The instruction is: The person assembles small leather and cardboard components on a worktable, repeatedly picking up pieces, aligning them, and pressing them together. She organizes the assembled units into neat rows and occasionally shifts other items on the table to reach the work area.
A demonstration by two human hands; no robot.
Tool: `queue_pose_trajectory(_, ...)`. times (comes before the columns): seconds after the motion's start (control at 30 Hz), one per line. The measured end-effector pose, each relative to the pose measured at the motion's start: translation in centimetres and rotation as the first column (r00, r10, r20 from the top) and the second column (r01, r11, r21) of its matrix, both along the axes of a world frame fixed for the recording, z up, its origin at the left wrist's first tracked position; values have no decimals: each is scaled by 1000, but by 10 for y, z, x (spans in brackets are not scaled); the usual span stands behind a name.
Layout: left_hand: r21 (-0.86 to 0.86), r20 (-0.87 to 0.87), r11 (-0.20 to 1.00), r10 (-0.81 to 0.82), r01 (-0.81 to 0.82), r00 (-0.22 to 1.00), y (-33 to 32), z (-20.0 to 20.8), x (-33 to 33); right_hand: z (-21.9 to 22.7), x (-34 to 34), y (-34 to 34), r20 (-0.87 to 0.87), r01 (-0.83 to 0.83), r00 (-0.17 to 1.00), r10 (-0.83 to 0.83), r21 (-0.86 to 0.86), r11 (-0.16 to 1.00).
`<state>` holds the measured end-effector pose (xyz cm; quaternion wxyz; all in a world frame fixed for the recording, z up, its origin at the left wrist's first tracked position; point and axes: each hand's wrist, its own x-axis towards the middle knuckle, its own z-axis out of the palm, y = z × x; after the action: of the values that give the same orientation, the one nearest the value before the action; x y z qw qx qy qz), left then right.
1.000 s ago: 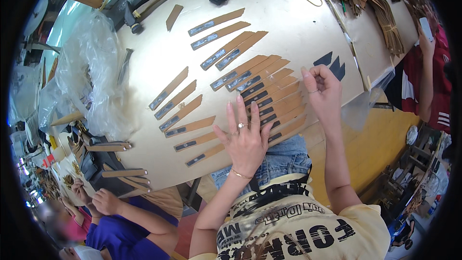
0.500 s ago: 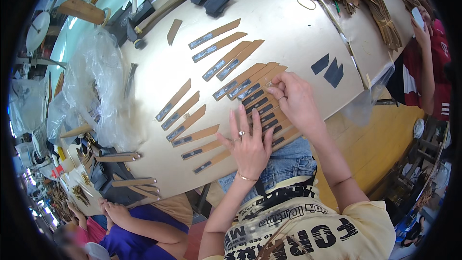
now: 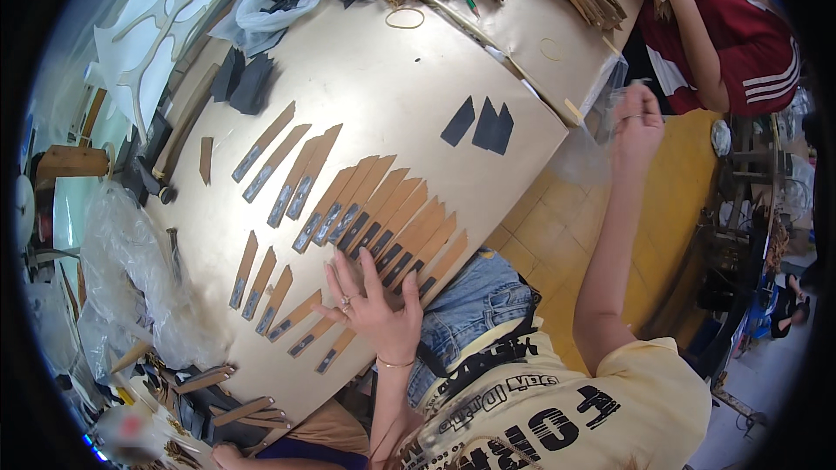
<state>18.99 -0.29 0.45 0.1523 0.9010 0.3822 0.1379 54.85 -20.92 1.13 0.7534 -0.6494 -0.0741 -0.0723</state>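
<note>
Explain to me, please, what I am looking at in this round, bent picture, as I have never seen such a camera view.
There is no machine here: a person wears a wide fisheye camera on the head, looking down at their own bare hands, so straight edges curve. The left hand lies flat, fingers spread, on brown pointed strips laid in rows on a pale work board. The right hand is lifted off to the side by a clear plastic bag; whether it pinches it is unclear. Three dark pieces lie apart. A person in red works beyond.

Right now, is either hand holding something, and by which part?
The left hand holds nothing; it lies flat on the row of brown strips. The right hand pinches the edge of a clear plastic bag beside the table.
</note>
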Motion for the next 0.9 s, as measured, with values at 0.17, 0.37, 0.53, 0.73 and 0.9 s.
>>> queue_pose_trajectory(0.17,-17,212,1000,14,-10,977,-2,5,-6,-141,90,-84,-475,-47,866,154,229,972)
queue_pose_trajectory(0.37,-15,279,988,154,-156,948,5,17,-11,-228,71,-121,-456,-533,825,-335,-825,-189)
queue_pose_trajectory(0.53,-50,222,951,309,-305,925,33,24,-2,-188,67,-136,-125,-124,992,10,-990,-70)
queue_pose_trajectory(0.73,-170,209,932,352,-320,912,52,21,17,-22,4,-56,289,300,953,-92,-856,422)
queue_pose_trajectory(0.9,-237,209,918,367,-317,906,55,21,22,41,-106,94,255,-7,912,322,-774,633)
